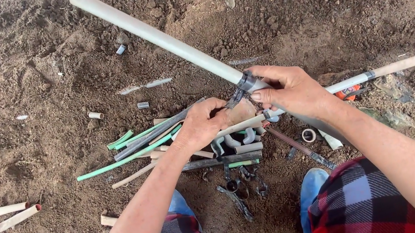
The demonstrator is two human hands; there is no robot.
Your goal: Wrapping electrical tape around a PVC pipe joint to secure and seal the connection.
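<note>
Gripping a dusty white PVC pipe [161, 39] at its grey coupling [248, 82], right hand [293, 91] closed around it, left hand [203, 125] pinching a small dark tool [235, 98] there, pipe offcuts [178, 144] loose on the soil [37, 105]

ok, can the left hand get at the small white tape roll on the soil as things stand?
Probably not directly: the small white tape roll lies under the right forearm, past the pipe-scrap pile, and the left hand is busy at the grey pipe joint.

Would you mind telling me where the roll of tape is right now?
In the head view, the tape roll lies on the soil right of centre, just below the right hand and beside the pipe fittings.
</note>
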